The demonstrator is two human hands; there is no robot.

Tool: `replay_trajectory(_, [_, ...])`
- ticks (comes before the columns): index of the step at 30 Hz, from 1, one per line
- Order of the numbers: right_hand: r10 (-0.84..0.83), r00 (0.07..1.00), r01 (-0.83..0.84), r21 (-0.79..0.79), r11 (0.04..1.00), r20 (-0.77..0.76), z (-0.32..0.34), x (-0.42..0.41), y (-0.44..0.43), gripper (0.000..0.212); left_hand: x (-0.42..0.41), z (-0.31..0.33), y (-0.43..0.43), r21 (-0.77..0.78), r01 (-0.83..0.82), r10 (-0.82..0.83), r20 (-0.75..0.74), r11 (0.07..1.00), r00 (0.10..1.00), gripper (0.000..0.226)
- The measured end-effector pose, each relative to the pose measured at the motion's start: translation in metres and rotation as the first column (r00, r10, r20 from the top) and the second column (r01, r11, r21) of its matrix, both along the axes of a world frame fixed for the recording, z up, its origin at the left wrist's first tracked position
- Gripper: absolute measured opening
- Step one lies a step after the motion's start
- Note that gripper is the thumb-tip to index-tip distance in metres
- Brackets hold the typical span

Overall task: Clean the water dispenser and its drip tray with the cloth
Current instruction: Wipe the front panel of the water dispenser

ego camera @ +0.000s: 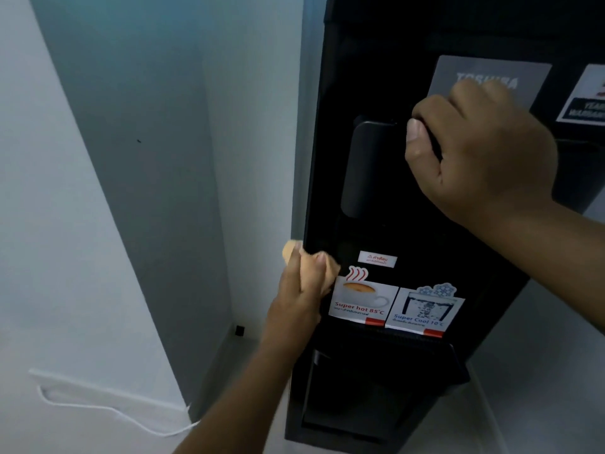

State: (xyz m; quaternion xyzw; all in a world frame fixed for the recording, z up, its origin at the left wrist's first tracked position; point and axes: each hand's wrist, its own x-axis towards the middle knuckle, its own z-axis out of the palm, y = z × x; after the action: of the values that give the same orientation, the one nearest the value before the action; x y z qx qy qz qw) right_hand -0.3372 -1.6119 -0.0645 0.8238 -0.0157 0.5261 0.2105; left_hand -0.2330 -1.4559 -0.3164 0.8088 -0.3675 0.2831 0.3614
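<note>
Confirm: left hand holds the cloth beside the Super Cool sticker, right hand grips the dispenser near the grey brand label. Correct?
No. The head view shows the left hand holding the cloth beside the Super hot sticker, not the Super Cool sticker; the right hand does grip the dispenser near the grey brand label.

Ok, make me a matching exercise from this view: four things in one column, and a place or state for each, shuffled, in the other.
Things
1. cloth
2. hot sticker
3. cool sticker
4. right hand

Places or states
A. snowflakes along its top
B. bunched in the left hand
C. grips a black part higher up
D. shows a steaming cup

Pairs: 1-B, 2-D, 3-A, 4-C.
</note>
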Motion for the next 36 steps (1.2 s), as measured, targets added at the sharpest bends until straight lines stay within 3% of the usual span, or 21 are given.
replay_trajectory(2, [0.009,1.000,-0.009,-0.002,1.000,0.007,0.000,-0.001,0.000,0.044,-0.003,0.006,0.024,0.106,-0.131,0.127,0.050,0.986,0.991,0.021])
replay_trajectory(3, [0.010,1.000,-0.010,-0.004,1.000,0.017,-0.001,-0.003,0.000,0.044,0.001,0.014,0.031,0.014,-0.130,0.129,0.044,0.991,0.991,0.017])
replay_trajectory(5, [0.011,1.000,-0.010,-0.018,1.000,0.027,-0.002,-0.002,0.002,0.042,0.006,0.038,0.031,-0.370,-0.143,0.111,-0.106,0.918,0.988,0.037])
replay_trajectory(8, [0.001,1.000,-0.001,-0.028,1.000,0.023,-0.001,-0.002,0.002,0.042,-0.004,0.077,-0.015,-0.489,-0.071,0.011,-0.126,0.869,0.992,0.063])
replay_trajectory(11, [-0.004,0.999,0.005,-0.017,1.000,0.032,-0.002,-0.001,0.003,0.043,-0.014,0.073,-0.050,-0.398,-0.152,0.124,-0.096,0.905,0.988,0.071])
replay_trajectory(12, [-0.005,1.000,0.006,-0.016,1.000,0.030,-0.003,0.000,0.002,0.043,-0.014,0.063,-0.054,-0.303,-0.195,0.187,-0.057,0.933,0.981,0.071])
replay_trajectory(14, [-0.008,1.000,0.008,-0.021,1.000,0.027,-0.003,0.002,0.002,0.043,-0.013,0.040,-0.057,-0.038,-0.170,0.174,0.188,0.985,0.967,0.070])
replay_trajectory(16, [-0.013,0.999,0.014,-0.025,1.000,0.029,-0.002,0.004,0.002,0.043,-0.021,0.027,-0.062,0.305,-0.030,-0.118,0.454,0.952,0.883,0.062])
replay_trajectory(18, [-0.018,0.999,0.018,-0.023,1.000,0.030,-0.001,0.005,0.001,0.043,-0.030,0.021,-0.060,0.646,-0.001,-0.434,0.515,0.764,0.739,0.059])
replay_trajectory(19, [-0.016,0.999,0.017,-0.020,1.000,0.028,-0.002,0.005,0.001,0.043,-0.030,0.022,-0.054,0.719,-0.063,-0.477,0.520,0.692,0.708,0.062])
replay_trajectory(20, [-0.012,1.000,0.012,-0.019,1.000,0.027,-0.002,0.004,0.001,0.043,-0.023,0.023,-0.045,0.706,-0.114,-0.452,0.559,0.699,0.695,0.064])
replay_trajectory(22, [-0.012,1.000,0.012,-0.021,1.000,0.026,-0.003,0.002,0.002,0.042,0.002,0.027,-0.021,0.521,-0.118,-0.300,0.646,0.845,0.702,0.062])
replay_trajectory(24, [-0.005,1.000,0.006,-0.033,0.999,0.020,-0.003,0.000,0.003,0.041,0.026,0.036,0.007,0.312,-0.122,-0.115,0.643,0.942,0.757,0.066])
replay_trajectory(27, [0.000,1.000,0.000,-0.035,0.999,0.019,-0.005,-0.002,0.003,0.040,0.031,0.062,0.007,0.011,-0.078,0.066,0.436,0.997,0.898,0.075])
replay_trajectory(29, [0.006,1.000,-0.005,-0.036,0.999,0.026,-0.005,-0.002,0.002,0.040,0.021,0.072,-0.016,-0.150,-0.054,0.100,0.316,0.987,0.943,0.070])
replay_trajectory(30, [0.010,1.000,-0.009,-0.038,0.999,0.028,-0.005,-0.002,0.003,0.040,0.017,0.070,-0.023,-0.139,-0.054,0.098,0.334,0.989,0.938,0.068])
replay_trajectory(32, [0.001,0.999,0.000,-0.041,0.999,0.033,-0.004,-0.001,0.004,0.040,0.015,0.047,-0.023,0.053,-0.085,0.051,0.461,0.995,0.886,0.066])
replay_trajectory(34, [-0.006,0.999,0.008,-0.044,0.999,0.043,-0.004,0.000,0.003,0.040,0.016,0.020,-0.007,0.302,-0.128,-0.072,0.572,0.945,0.817,0.064])
replay_trajectory(36, [-0.011,0.998,0.013,-0.042,0.999,0.054,-0.003,-0.001,0.002,0.040,0.022,0.015,0.009,0.409,-0.150,-0.166,0.641,0.900,0.749,0.058])
